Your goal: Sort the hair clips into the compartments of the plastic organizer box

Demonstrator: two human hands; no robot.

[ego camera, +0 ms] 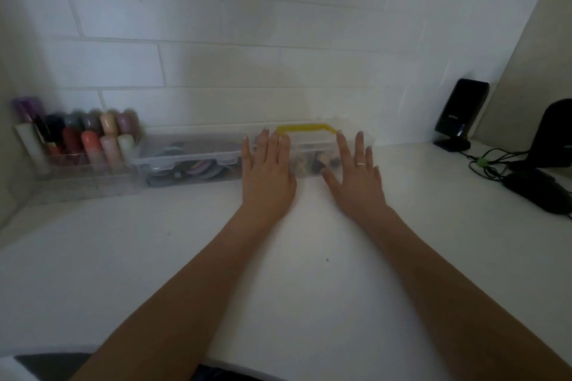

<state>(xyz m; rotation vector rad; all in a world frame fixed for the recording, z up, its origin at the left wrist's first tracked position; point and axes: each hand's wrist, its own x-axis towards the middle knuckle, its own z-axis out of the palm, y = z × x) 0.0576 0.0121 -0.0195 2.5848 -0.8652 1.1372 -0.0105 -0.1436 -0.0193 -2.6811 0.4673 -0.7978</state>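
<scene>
Left hand and right hand, fingers straight and spread, on clear yellow-handled organizer box, white desk, speaker lettering unreadable

Both forearms are showing bare, no sleeves reaching them. The right hand is wearing a thin pale ring on one finger. The left hand is showing long, pale-tipped nails, as is the right.
</scene>
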